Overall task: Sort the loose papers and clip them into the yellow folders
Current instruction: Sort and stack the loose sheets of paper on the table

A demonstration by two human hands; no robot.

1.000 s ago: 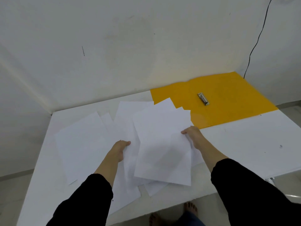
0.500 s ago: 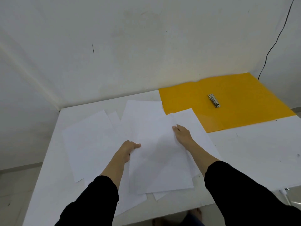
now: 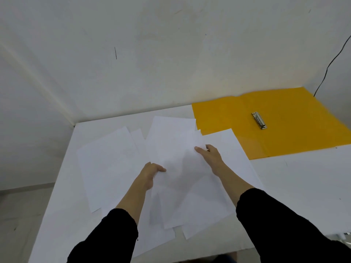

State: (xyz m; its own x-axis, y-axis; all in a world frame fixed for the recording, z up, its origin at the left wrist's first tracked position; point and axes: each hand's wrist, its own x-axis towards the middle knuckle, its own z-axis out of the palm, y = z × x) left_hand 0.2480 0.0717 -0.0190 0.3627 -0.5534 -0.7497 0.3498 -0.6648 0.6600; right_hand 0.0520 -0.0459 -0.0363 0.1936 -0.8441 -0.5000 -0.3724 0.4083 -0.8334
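White desk (image 3: 303,186) against wall | loose papers (image 3: 117,160) fanned mid-desk, light, floppy, slidey | left hand (image 3: 150,172) pinching a sheet's edge, right hand (image 3: 210,155) flat on top | yellow folder (image 3: 284,111) open, far-right corner | I'd square the edges first.

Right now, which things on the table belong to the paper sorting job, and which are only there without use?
Belong to the job:
- loose papers, spread on the white table
- yellow folder, lying open
- metal clip inside the folder
- left hand and right hand, both on the papers

Just there:
- black cable on the wall
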